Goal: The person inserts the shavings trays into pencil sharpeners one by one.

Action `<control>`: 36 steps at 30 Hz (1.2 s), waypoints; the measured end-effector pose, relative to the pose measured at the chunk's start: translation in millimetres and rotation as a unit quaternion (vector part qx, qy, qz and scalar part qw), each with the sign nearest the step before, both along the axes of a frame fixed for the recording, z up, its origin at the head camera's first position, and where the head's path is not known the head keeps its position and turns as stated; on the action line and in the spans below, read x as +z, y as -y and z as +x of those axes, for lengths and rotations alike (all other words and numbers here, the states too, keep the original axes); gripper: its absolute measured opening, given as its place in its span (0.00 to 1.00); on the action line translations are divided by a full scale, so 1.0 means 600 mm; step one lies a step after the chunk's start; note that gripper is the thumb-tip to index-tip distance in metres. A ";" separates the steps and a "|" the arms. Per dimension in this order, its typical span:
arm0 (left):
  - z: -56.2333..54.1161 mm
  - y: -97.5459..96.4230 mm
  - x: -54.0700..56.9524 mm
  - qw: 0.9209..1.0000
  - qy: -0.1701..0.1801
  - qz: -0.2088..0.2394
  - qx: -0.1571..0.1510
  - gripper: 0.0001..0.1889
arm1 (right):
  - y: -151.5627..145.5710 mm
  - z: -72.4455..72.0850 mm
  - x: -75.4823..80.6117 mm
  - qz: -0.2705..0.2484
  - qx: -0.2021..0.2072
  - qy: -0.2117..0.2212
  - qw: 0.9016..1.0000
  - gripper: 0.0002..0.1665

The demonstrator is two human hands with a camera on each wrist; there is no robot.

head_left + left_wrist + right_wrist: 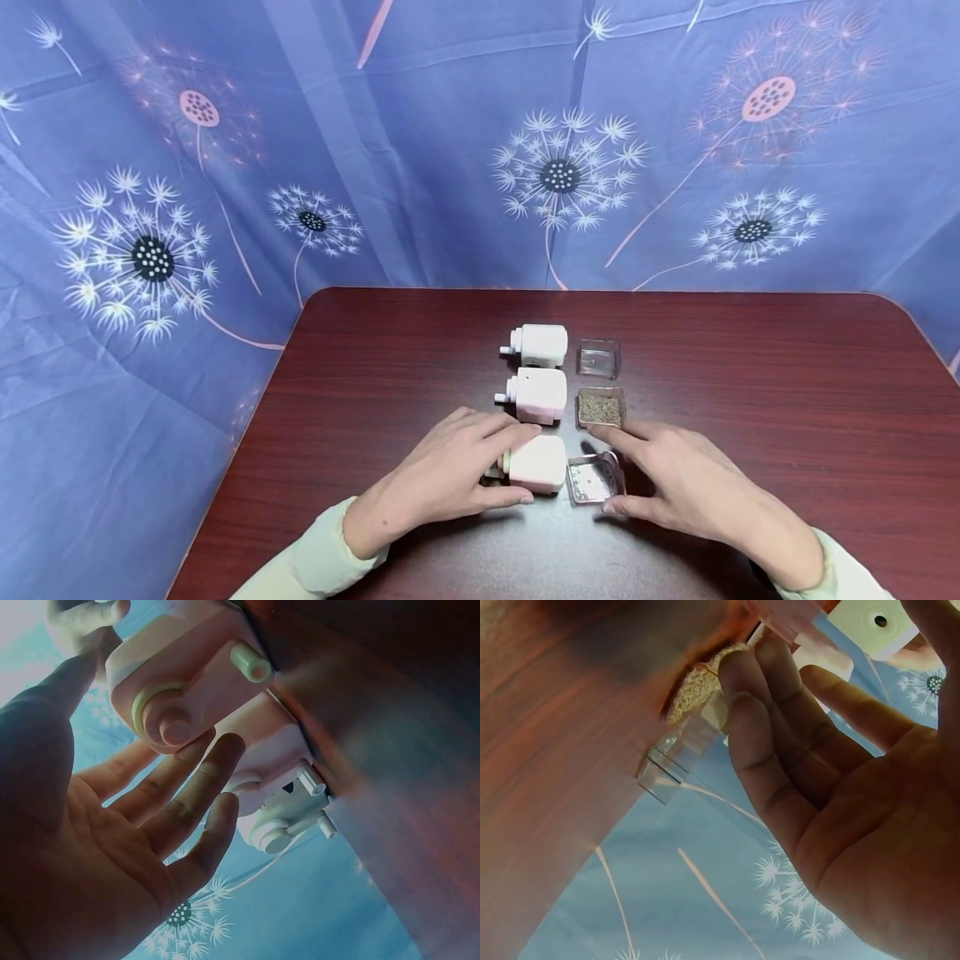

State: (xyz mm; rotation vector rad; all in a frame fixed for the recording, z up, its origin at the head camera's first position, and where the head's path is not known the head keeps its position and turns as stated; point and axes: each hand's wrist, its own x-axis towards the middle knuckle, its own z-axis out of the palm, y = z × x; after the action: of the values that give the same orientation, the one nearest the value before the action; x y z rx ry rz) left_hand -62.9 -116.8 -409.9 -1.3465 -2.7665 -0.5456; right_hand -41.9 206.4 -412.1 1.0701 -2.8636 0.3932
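While the left hand (442,467) spreads around the nearest white bottle (538,462), right hand (686,468) beside a clear tray (588,501), both loose-fingered (gripping nothing).

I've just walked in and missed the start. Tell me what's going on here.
A person's left hand spans the nearest pale crank-handled box, one of three in a row on a table. The right hand is at the nearest clear tray, one of three to the boxes' right. The middle tray holds brownish bits.
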 end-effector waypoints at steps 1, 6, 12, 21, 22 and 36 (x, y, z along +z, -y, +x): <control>0.000 0.000 -0.001 1.000 -0.001 -0.002 0.000 0.35 | 0.000 0.001 -0.002 0.001 0.001 0.003 1.000 0.51; -0.001 0.000 -0.004 1.000 -0.001 -0.009 0.001 0.32 | 0.003 0.000 -0.008 0.005 0.005 0.030 1.000 0.55; -0.002 0.000 -0.004 1.000 -0.004 -0.012 -0.001 0.32 | 0.005 -0.001 -0.011 0.012 0.004 0.081 0.997 0.48; -0.002 -0.002 -0.005 1.000 0.010 -0.005 0.005 0.30 | 0.006 -0.006 -0.019 -0.014 0.014 0.079 0.997 0.33; -0.002 -0.002 -0.005 1.000 0.011 -0.005 0.006 0.30 | 0.006 -0.007 -0.020 -0.015 0.014 0.080 0.997 0.33; -0.007 0.000 -0.005 1.000 0.017 -0.001 -0.001 0.32 | 0.011 -0.011 -0.018 -0.020 0.017 0.088 0.996 0.31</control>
State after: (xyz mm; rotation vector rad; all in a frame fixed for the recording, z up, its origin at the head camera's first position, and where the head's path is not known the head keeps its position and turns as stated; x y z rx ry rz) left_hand -67.0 -116.7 -413.0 -1.3541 -2.7929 -0.5725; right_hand -48.5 199.8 -422.9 1.1322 -2.9780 0.5715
